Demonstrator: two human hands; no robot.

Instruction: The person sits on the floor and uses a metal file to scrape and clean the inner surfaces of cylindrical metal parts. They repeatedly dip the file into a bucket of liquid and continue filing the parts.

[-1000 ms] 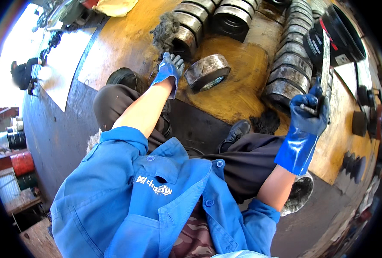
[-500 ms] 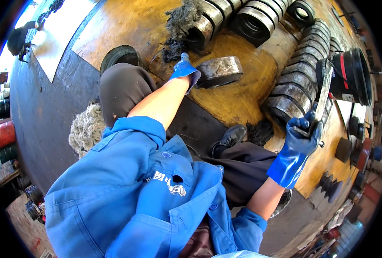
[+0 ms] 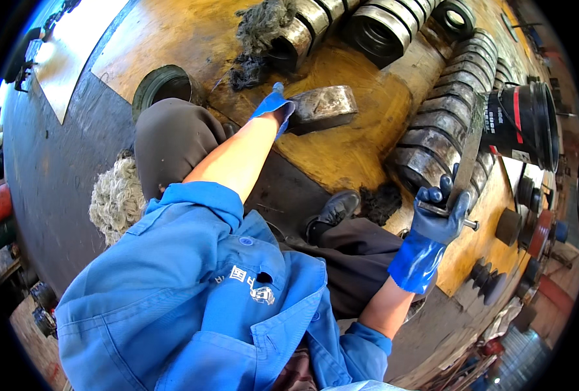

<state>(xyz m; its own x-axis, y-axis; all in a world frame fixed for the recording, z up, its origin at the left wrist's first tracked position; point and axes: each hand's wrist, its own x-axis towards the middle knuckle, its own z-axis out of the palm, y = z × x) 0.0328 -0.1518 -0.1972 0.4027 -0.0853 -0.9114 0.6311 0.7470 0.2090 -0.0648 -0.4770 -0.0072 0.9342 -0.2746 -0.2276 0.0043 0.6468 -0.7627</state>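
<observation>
My left hand [image 3: 273, 104], in a blue rubber glove, is at the left side of a thick, worn metal ring [image 3: 328, 106]. One fingertip points away from me; the glove cuff hides the other fingers, so their grip cannot be made out. The ring stands apart from the rows on a yellowish, oily sheet. Off to the right, my right hand [image 3: 438, 218], gloved too, is closed round the lower end of a long flat metal bar [image 3: 466, 153] with a crosspiece. The bar tilts upward in front of a long row of rings [image 3: 442, 124].
More metal rings [image 3: 375, 31] lie in rows at the far side, with grey rag fibres [image 3: 263, 26] beside them. A black bucket [image 3: 521, 124] with a red stripe is at the right. An open round tin [image 3: 165, 88] sits beyond my knee; a pale fibre bundle [image 3: 116, 199] lies left.
My right hand has brought the metal bar inward, to the left and slightly down. The left hand stays beside the ring. The whole view has shifted a little.
</observation>
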